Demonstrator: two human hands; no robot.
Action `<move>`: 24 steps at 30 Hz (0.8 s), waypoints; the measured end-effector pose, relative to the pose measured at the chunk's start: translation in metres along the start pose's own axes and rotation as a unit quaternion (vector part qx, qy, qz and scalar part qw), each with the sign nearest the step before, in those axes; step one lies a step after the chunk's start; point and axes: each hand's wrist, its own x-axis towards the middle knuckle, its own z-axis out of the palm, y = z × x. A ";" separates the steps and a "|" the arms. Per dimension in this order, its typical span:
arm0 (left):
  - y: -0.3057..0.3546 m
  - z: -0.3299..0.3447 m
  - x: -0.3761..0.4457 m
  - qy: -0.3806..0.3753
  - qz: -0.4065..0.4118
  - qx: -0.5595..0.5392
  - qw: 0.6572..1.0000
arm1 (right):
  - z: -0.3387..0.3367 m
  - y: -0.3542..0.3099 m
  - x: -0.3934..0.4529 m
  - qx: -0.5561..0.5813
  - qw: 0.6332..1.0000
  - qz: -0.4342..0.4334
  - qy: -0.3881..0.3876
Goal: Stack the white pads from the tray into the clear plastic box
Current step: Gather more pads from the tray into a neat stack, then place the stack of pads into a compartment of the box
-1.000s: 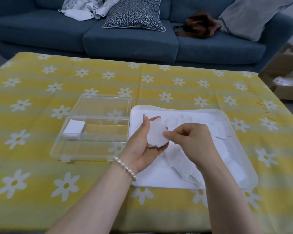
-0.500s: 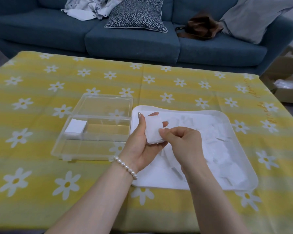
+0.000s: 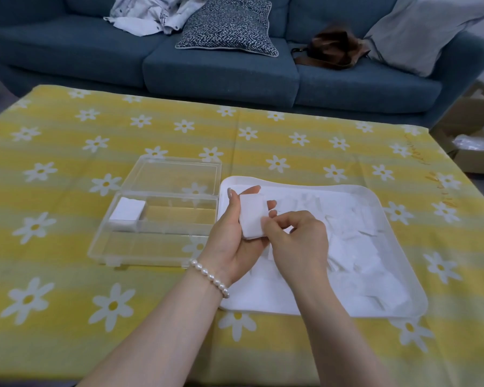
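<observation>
Squared up since a moment ago, the small stack of pads (image 3: 252,219) sits in my left hand (image 3: 232,241), right hand (image 3: 294,241) fingers (image 3: 266,223) pinching its corner (one pile (image 3: 127,210) boxed in the clear plastic box (image 3: 157,219), tray (image 3: 403,311) mostly full).

The clear plastic box (image 3: 162,210) lies open, only one pad stack (image 3: 127,210) filling its left end.

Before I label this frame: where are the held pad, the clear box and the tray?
held pad (image 3: 252,215), head view, middle of its face.
clear box (image 3: 151,251), head view, near wall.
tray (image 3: 403,312), head view, near right rim.

pad stack (image 3: 251,216): lower edge hidden | right hand (image 3: 296,241): fingertips hidden
</observation>
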 end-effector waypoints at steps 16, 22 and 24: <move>0.029 -0.002 -0.024 -0.029 -0.040 0.130 0.990 | -0.004 -0.006 0.001 0.146 0.987 0.042 -0.051; 0.062 -0.017 -0.036 0.005 -0.019 0.192 0.981 | 0.018 -0.018 -0.003 0.220 0.954 0.098 -0.181; 0.070 -0.022 -0.036 0.073 0.031 0.247 0.966 | 0.034 -0.022 -0.003 0.223 0.953 0.105 -0.177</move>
